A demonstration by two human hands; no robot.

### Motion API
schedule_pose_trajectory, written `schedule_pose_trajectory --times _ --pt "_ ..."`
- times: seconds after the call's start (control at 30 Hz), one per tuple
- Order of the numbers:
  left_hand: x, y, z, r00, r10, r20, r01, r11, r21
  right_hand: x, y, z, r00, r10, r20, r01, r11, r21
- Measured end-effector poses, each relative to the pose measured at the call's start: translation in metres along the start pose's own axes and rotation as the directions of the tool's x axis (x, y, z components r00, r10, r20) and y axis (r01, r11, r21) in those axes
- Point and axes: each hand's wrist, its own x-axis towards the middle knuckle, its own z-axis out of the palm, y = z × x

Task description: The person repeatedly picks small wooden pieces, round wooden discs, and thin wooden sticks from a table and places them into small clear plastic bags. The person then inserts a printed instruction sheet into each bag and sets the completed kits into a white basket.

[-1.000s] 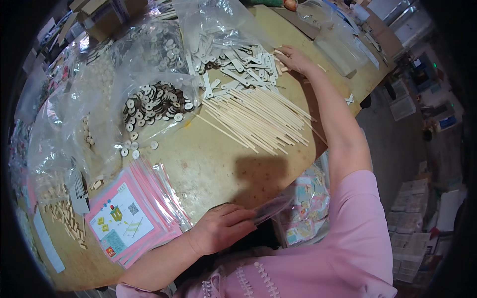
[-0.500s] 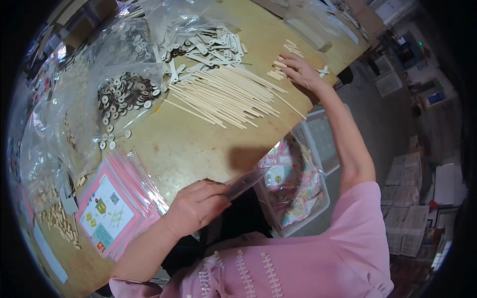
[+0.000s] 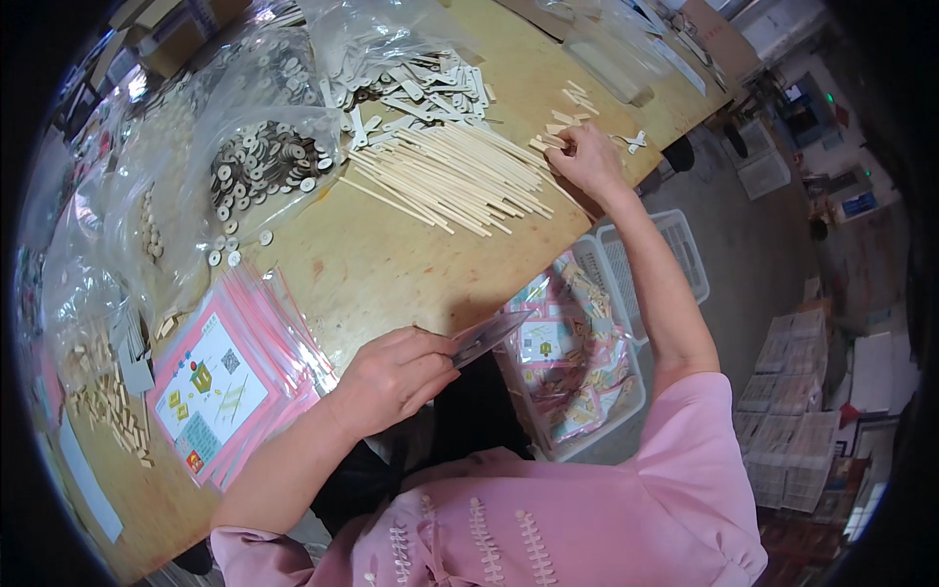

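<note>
Near the table's front edge, my left hand [image 3: 396, 377] is closed on a clear plastic bag [image 3: 489, 336], which sticks out to the right, seen nearly edge-on. My right hand [image 3: 590, 164] reaches far out at the right side of the table. Its fingers are bent and pinched at a small wooden block [image 3: 539, 145], one of several loose light-wood blocks [image 3: 577, 98] there. Just left of that hand lies a broad pile of thin wooden sticks [image 3: 445, 176]. A stack of pink-bordered packets with printed cards [image 3: 220, 386] rests to the left of my left hand.
Bags of round discs [image 3: 259, 166] and flat white strips [image 3: 421, 93] stand at the back. More wooden blocks [image 3: 103, 411] lie at the left. Below the table edge is a plastic basket [image 3: 631, 391] of filled packets. A clear container [image 3: 611, 64] sits at the far right.
My right hand has drawn slightly nearer and its fingers have closed in by the blocks beside the sticks. The left hand still holds the bag, with little movement. The whole view has shifted slightly.
</note>
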Motion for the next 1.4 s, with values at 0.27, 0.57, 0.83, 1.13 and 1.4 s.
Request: schedule_pose_trajectory --times 0.27,0.57,0.83,1.13,1.4 --pt "-0.006 -0.004 0.005 0.999 -0.001 -0.035 -0.001 0.999 -0.037 0.020 -0.003 -0.008 0.957 0.098 0.272 -0.139 0.981 0.134" --pt "-0.011 -0.002 0.011 0.993 -0.114 -0.038 0.114 0.993 -0.006 -0.012 -0.013 -0.040 0.953 -0.059 0.298 -0.126 0.816 0.564" --pt "-0.014 -0.005 0.014 0.995 0.017 -0.102 -0.012 0.999 0.046 -0.136 -0.133 -0.124 0.764 -0.265 0.587 -0.425 0.478 0.769" --pt "-0.013 -0.006 0.021 0.992 0.097 -0.083 -0.083 0.984 0.159 -0.173 -0.139 -0.095 0.726 -0.226 0.650 -0.367 0.672 0.644" --pt "-0.013 -0.007 0.019 0.990 0.054 -0.133 -0.050 0.998 0.034 -0.179 -0.131 -0.097 0.612 -0.268 0.744 -0.338 0.762 0.553"
